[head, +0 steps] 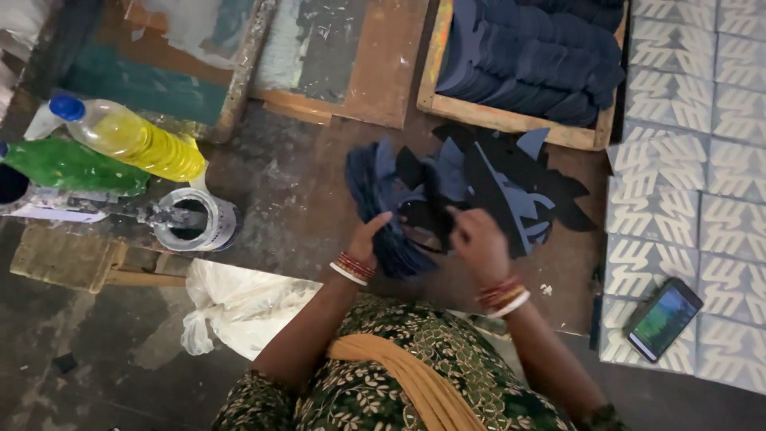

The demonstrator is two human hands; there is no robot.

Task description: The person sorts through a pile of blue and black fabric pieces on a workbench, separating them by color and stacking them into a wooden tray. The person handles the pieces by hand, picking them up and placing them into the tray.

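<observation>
**Two hands sorting dark blue cut pieces on a stained worktable**

At the far left, toward nine o'clock, a plastic bottle of yellow liquid [132, 140] lies on its side above a green bottle [68, 166]. Just right of them stands an open tin can [194, 221], and below it, toward seven o'clock, sits a crumpled white plastic bag [239, 303].

At the centre, the left hand [369, 239] reaches up from six o'clock, the forearm slanting toward twelve and the wrist ringed with red and white bangles. Its fingers are curled around a thick stack of dark blue cut pieces [381, 203], thumb on the near face, so the stack stands on edge above the worktable [295, 191].

Just to the right, the right hand [477, 239], also bangled, comes in from five o'clock. Its fingers are bent and closed on a loose dark piece [427, 214] at the stack's right side. More cut pieces [519, 179] fan out flat past it toward two o'clock.

At one o'clock, a wooden tray [511, 120] holds rows of the same dark pieces. At the far right lie pale patterned sheets [702, 160], with a phone [663, 319] resting on them toward four o'clock.
</observation>
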